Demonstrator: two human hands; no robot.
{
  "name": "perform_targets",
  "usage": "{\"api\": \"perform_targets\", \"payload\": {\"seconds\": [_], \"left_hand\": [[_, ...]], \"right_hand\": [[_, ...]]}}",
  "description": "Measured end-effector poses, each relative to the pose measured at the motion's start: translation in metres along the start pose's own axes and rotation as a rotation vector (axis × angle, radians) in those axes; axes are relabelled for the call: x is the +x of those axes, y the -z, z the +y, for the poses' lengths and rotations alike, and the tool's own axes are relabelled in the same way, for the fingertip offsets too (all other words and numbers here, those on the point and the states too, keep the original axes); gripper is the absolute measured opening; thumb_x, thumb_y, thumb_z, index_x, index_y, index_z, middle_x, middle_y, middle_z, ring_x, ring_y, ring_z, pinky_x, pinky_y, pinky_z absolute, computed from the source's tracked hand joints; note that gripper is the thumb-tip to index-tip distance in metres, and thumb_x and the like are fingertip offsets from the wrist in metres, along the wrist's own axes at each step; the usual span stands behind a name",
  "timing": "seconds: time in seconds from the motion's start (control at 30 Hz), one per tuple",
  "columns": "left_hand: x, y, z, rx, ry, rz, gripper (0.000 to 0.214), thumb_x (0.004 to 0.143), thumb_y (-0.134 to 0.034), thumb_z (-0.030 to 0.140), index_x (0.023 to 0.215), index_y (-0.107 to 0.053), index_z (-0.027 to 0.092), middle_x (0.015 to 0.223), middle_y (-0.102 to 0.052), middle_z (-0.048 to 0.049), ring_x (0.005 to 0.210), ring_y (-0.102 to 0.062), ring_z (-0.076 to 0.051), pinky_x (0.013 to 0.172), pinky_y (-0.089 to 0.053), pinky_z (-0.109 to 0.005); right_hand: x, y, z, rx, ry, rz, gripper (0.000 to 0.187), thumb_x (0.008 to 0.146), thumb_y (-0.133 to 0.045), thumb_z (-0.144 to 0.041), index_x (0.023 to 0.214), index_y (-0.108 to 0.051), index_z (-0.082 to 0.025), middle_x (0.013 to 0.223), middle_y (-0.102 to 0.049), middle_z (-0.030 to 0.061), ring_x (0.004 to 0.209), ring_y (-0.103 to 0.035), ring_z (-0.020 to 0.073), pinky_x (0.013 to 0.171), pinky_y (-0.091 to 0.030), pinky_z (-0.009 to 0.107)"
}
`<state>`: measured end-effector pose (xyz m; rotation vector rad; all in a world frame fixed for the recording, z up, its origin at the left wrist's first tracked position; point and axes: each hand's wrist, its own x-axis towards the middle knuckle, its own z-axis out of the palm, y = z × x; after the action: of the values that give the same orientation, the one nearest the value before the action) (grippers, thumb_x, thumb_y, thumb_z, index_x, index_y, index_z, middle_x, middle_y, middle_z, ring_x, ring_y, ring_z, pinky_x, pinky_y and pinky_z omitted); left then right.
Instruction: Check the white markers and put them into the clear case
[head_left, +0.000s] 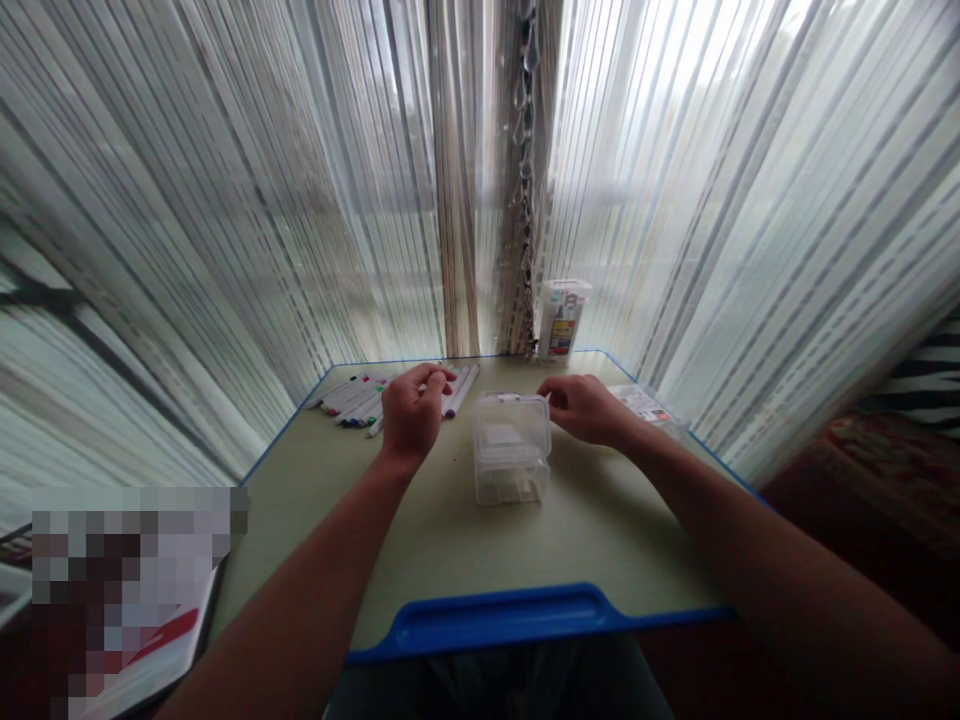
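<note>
A clear plastic box (510, 450) with a lid stands in the middle of a small green table (450, 540). My left hand (412, 408) is curled over a white marker in a row of markers (360, 395) lying at the far left of the table. My right hand (589, 408) rests just right of the box, fingers bent toward its top edge near the lid. Whether it grips the lid I cannot make out.
A second clear container with a printed label (564, 318) stands at the back by the curtain. A flat clear packet (646, 403) lies at the far right. The table has a blue rim and handle (502, 612). Sheer curtains surround the table. A book lies lower left.
</note>
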<state>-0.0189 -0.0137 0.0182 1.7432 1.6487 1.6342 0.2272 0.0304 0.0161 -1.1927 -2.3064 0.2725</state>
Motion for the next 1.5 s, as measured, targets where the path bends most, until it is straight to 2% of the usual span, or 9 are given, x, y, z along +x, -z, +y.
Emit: {"api": "perform_targets", "payload": {"seconds": [0.13,0.3,0.53,0.7,0.97,1.2,1.33,1.5], "left_hand": [[0.001,0.002,0.001,-0.026,0.020,0.004,0.030,0.083,-0.050,0.033,0.083,-0.073,0.014,0.067,-0.067,-0.0014,0.046,-0.053,-0.010,0.043,-0.038,-0.020],[0.002,0.004,0.000,0.128,-0.034,-0.012,0.025,0.082,-0.051,0.027,0.079,-0.074,0.016,0.067,-0.070,-0.0022,0.057,-0.062,-0.014,0.059,-0.046,-0.024],[0.002,-0.002,-0.015,0.259,-0.015,-0.105,0.023,0.080,-0.052,0.023,0.080,-0.074,0.017,0.070,-0.072,-0.0041,0.068,-0.067,-0.018,0.069,-0.050,-0.028],[0.001,-0.004,-0.018,0.336,-0.021,-0.145,0.021,0.078,-0.055,0.021,0.083,-0.075,0.017,0.075,-0.074,-0.0061,0.070,-0.068,-0.019,0.077,-0.051,-0.031],[0.001,-0.003,-0.019,0.372,-0.021,-0.162,0.017,0.078,-0.059,0.022,0.084,-0.075,0.018,0.079,-0.075,-0.0061,0.072,-0.068,-0.020,0.078,-0.052,-0.033],[-0.001,-0.002,-0.018,0.516,-0.114,-0.236,0.021,0.081,-0.059,0.023,0.094,-0.075,0.017,0.095,-0.075,-0.0083,0.092,-0.069,-0.025,0.085,-0.051,-0.035],[-0.002,-0.003,-0.022,0.588,-0.097,-0.285,0.025,0.082,-0.059,0.027,0.100,-0.076,0.020,0.103,-0.075,-0.0083,0.091,-0.069,-0.026,0.081,-0.052,-0.035],[-0.003,-0.006,-0.021,0.680,-0.090,-0.310,0.025,0.084,-0.059,0.030,0.099,-0.076,0.023,0.106,-0.073,-0.0089,0.096,-0.068,-0.029,0.076,-0.052,-0.037]], "right_hand": [[-0.001,0.001,-0.001,-0.003,0.002,-0.026,0.020,0.077,-0.057,-0.020,0.084,-0.074,-0.012,0.064,-0.065,0.0029,0.055,-0.050,0.0118,0.056,-0.034,0.023],[-0.001,0.002,-0.003,-0.006,0.014,-0.054,0.019,0.077,-0.056,-0.021,0.079,-0.073,-0.013,0.064,-0.064,0.0025,0.056,-0.047,0.0117,0.056,-0.033,0.024],[-0.002,0.001,-0.005,0.009,0.006,-0.084,0.018,0.076,-0.056,-0.020,0.071,-0.071,-0.013,0.059,-0.059,0.0009,0.055,-0.045,0.0112,0.056,-0.031,0.024],[-0.002,0.000,-0.005,0.021,0.012,-0.093,0.018,0.076,-0.055,-0.020,0.070,-0.070,-0.013,0.058,-0.058,0.0002,0.055,-0.045,0.0109,0.055,-0.030,0.024],[-0.002,-0.001,-0.004,0.016,0.033,-0.081,0.018,0.075,-0.055,-0.020,0.068,-0.070,-0.013,0.058,-0.057,0.0003,0.054,-0.045,0.0107,0.055,-0.031,0.023],[-0.002,-0.001,-0.007,0.023,0.018,-0.117,0.017,0.075,-0.055,-0.021,0.067,-0.069,-0.014,0.059,-0.059,0.0009,0.056,-0.048,0.0118,0.055,-0.032,0.023],[-0.002,0.001,-0.009,0.024,0.007,-0.130,0.017,0.075,-0.055,-0.021,0.066,-0.068,-0.014,0.059,-0.059,0.0011,0.057,-0.049,0.0122,0.055,-0.032,0.023],[-0.002,0.002,-0.011,0.028,-0.003,-0.157,0.018,0.075,-0.055,-0.023,0.064,-0.066,-0.014,0.059,-0.059,0.0019,0.058,-0.051,0.0135,0.055,-0.034,0.023]]}}
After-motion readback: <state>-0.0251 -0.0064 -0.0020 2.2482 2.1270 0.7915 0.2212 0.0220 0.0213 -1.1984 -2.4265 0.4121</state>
